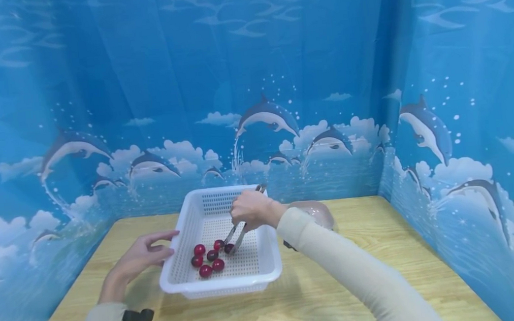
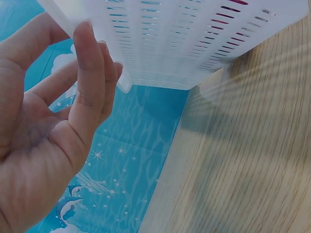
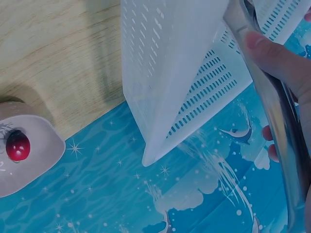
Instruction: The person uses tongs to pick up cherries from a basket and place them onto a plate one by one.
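Observation:
My left hand (image 1: pixel 139 257) holds the left rim of a white perforated plastic basket (image 1: pixel 266 264). In the left wrist view its curved fingers (image 2: pixel 90 82) lie along the outside of the basket. My right hand (image 1: pixel 254 209) grips metal tongs (image 3: pixel 279 107) above the basket, tips pointing down inside. Between or right beside the tong tips is a dark red fruit (image 1: pixel 229 248); whether they squeeze it I cannot tell. Several glossy round red fruits (image 1: pixel 205 271), like cherries or small plums, lie left of the tips on the basket floor.
To the basket's right, partly behind my right forearm, stands a pale pinkish bowl (image 1: pixel 328 218). One red fruit (image 3: pixel 18 145) lies in it. The wooden table (image 1: pixel 375 252) ends at a blue dolphin-print curtain (image 1: pixel 186 85) behind and at both sides.

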Available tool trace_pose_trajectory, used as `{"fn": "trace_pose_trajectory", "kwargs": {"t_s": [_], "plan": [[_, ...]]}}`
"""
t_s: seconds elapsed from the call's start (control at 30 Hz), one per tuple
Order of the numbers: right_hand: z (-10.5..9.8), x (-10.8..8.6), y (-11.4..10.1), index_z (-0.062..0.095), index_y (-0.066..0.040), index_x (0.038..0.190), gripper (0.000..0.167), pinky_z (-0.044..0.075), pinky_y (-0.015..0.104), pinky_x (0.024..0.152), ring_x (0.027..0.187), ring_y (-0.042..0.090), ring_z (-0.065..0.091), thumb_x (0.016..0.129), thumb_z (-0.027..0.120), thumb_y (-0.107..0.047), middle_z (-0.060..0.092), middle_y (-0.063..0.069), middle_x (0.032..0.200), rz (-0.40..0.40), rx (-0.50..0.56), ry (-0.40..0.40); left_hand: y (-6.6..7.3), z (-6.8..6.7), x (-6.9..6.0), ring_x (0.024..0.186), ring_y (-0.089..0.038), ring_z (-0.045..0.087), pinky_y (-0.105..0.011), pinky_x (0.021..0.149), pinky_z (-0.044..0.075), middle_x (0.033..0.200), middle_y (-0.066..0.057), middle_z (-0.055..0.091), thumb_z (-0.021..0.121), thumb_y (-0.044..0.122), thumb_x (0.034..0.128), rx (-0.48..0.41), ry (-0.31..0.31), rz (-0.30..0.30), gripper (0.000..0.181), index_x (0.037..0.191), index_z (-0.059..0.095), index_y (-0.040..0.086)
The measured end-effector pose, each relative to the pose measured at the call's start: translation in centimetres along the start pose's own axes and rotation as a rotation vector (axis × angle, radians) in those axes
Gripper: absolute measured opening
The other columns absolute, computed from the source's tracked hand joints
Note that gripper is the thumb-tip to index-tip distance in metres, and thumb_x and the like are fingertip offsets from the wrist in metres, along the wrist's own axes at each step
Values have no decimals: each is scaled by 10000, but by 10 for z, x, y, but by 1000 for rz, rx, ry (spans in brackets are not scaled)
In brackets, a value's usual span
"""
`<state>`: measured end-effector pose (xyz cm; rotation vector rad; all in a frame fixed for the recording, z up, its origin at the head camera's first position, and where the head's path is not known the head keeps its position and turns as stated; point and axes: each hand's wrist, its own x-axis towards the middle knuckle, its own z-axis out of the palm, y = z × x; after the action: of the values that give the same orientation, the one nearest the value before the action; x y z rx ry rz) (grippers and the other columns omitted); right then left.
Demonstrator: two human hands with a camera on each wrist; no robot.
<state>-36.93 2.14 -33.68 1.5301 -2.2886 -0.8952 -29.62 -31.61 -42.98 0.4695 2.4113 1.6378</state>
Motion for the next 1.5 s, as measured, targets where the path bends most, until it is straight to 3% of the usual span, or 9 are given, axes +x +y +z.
{"fn": "trace_pose_trajectory", "kwargs": {"t_s": [0.17,0.43,0.83,1.03,1.5], "plan": [[-3,-8,3,794,-347,1118,302,626,255,829,1016,85,717,880,765,-530,781,-121,1125,24,28,21,1,1,0,1067,-152,747,-382,879,647,1474,-384,495,692,196,981,11,12,-9,670,1551,405,-9],[-2,-25,10,790,-325,1142,312,631,283,831,1005,100,713,887,768,-503,778,-105,1103,61,96,125,3,1,-1,1089,-183,745,-384,879,647,1495,-372,481,688,199,986,12,13,-15,662,1551,410,-4],[5,-53,15,777,-325,1155,322,565,194,642,911,88,681,884,764,-497,782,-110,1058,85,147,283,4,2,-1,1100,-196,742,-380,883,646,1492,-366,489,694,205,982,23,24,-22,658,1546,423,2],[11,-64,15,778,-311,1171,354,532,156,622,917,75,682,856,798,-472,785,-109,1062,111,198,370,6,2,-2,1070,-160,745,-375,883,644,1472,-369,508,695,200,980,19,23,-19,664,1547,416,-4],[25,-84,14,817,-271,1093,310,411,119,523,748,68,617,842,824,-454,794,-94,976,159,247,558,5,3,-3,1039,-129,748,-383,869,648,1461,-388,505,688,184,983,17,15,-6,662,1546,406,-20]]}}
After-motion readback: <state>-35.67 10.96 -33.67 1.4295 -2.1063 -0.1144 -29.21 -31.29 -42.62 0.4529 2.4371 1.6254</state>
